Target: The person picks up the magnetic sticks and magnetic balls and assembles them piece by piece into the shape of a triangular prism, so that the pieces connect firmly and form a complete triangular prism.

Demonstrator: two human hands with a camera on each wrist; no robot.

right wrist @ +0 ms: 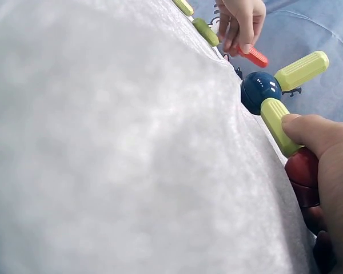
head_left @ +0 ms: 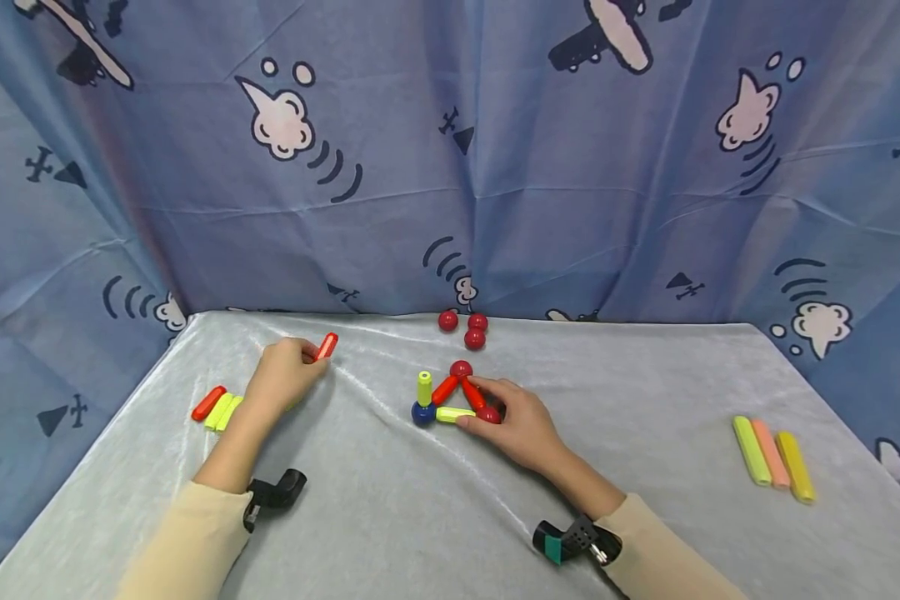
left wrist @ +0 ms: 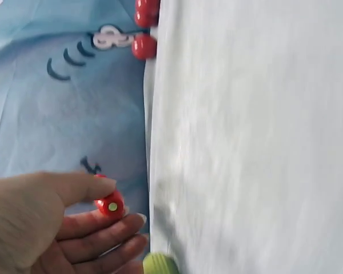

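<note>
My left hand [head_left: 279, 377] pinches a red rod [head_left: 327, 345] between thumb and fingers, above the left part of the table. In the left wrist view, one end of that red rod [left wrist: 110, 205] faces the camera. My right hand [head_left: 523, 427] holds a triangle of magnetic rods and balls, its thumb on the yellow-green rod [right wrist: 279, 127] at the base. Two red rods [head_left: 445, 389] form the other sides. A blue ball [head_left: 423, 414] is the left corner, with another yellow-green rod [head_left: 424, 388] standing on it. Red balls [head_left: 461, 369] make the other corners.
Three loose red balls [head_left: 475, 338] lie near the back edge. Left, beside my forearm, are a red rod [head_left: 208, 403] and yellow-green rods [head_left: 223, 412], partly hidden. Three rods, yellow-green [head_left: 752, 450], pink [head_left: 770, 453] and yellow [head_left: 796, 467], lie at right. A patterned curtain [head_left: 390, 167] hangs behind.
</note>
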